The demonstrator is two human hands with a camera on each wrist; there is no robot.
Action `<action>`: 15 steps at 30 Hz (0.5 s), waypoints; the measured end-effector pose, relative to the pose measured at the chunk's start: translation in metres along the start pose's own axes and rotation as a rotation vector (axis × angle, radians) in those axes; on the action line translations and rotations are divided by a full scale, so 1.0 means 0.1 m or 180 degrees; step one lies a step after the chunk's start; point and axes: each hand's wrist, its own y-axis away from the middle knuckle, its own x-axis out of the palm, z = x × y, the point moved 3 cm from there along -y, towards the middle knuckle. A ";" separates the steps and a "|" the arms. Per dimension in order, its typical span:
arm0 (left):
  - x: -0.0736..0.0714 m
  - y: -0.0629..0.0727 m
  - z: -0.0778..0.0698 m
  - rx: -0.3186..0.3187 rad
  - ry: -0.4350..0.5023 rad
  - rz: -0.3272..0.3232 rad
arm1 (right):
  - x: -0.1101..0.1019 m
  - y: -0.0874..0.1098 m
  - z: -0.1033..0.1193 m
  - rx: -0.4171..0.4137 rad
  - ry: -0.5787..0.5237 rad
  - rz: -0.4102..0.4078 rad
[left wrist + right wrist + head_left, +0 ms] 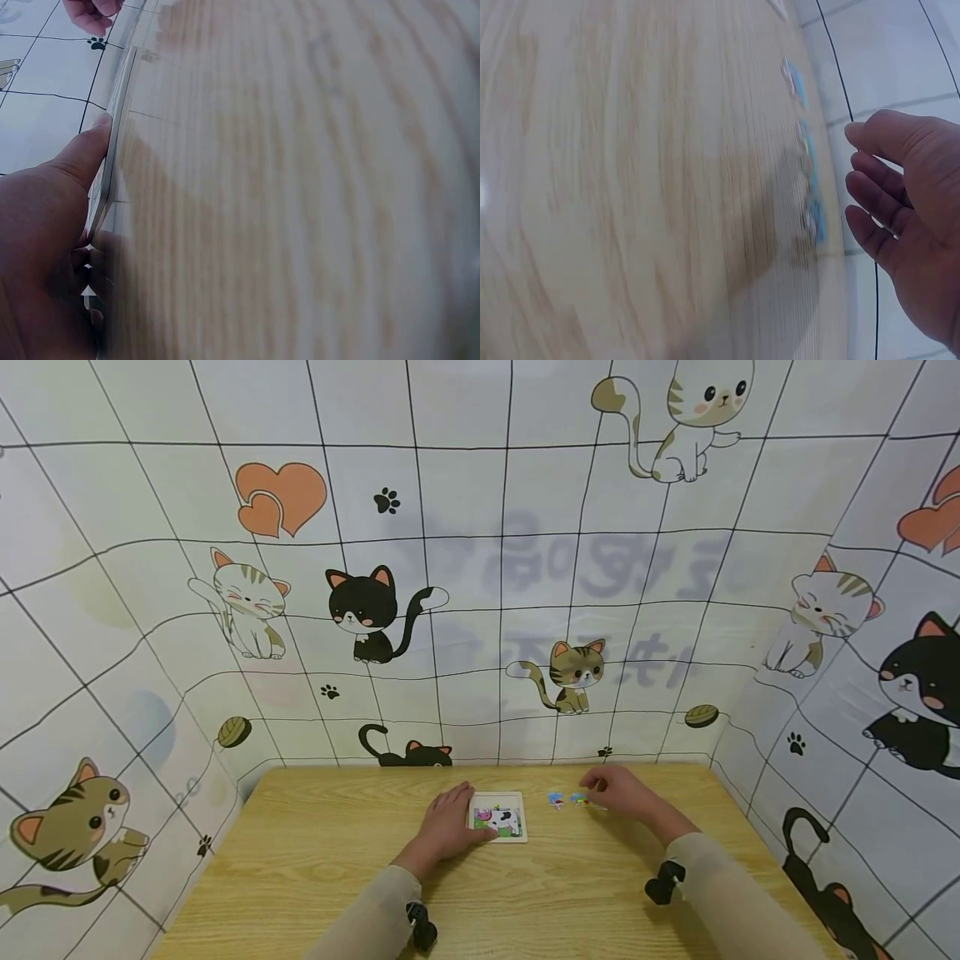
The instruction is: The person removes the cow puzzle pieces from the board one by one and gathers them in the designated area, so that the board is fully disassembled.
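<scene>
A small white-framed puzzle board lies on the table, a black-and-white cow picture filling its lower part and its upper part bare white. My left hand holds it at the left side, fingers along that edge and thumb at the near edge. In the left wrist view the thumb presses the board's rim. My right hand is over the loose puzzle pieces to the right, partly covering them in the head view. Its fingers are loosely bent with nothing between them in the right wrist view. One blue puzzle piece lies nearest the board.
The pieces lie in a row near the far edge of the wooden table, with another puzzle piece and a blue-edged puzzle piece below the fingers. A white cat-print cloth hangs behind the table and along both sides.
</scene>
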 end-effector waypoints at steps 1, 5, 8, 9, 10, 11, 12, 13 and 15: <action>0.00 0.00 0.00 0.0000 0.0002 0.0000 | 0.02 -0.01 0.03 -0.0024 -0.0029 0.0000; 0.00 0.00 0.00 0.0010 -0.0006 -0.0007 | 0.14 -0.07 0.13 -0.0202 -0.0079 0.0013; 0.01 -0.01 0.01 0.0015 -0.0007 -0.0009 | 0.25 -0.12 0.20 -0.0272 -0.0094 0.0058; 0.01 -0.01 0.02 0.0014 -0.0011 -0.0007 | 0.28 -0.14 0.23 -0.0299 -0.0109 0.0082; 0.01 -0.01 0.01 0.0013 -0.0014 -0.0006 | 0.32 -0.16 0.26 -0.0309 -0.0109 0.0103; 0.01 -0.01 0.01 0.0013 -0.0019 -0.0008 | 0.36 -0.17 0.29 -0.0315 -0.0108 0.0124; 0.01 -0.01 0.01 0.0010 -0.0024 -0.0007 | 0.39 -0.19 0.32 -0.0328 -0.0091 0.0138; 0.01 0.00 0.00 0.0006 -0.0034 -0.0004 | 0.43 -0.20 0.35 -0.0344 -0.0074 0.0156; 0.00 0.01 -0.02 -0.0005 -0.0036 0.0006 | 0.49 -0.23 0.42 -0.0360 -0.0058 0.0172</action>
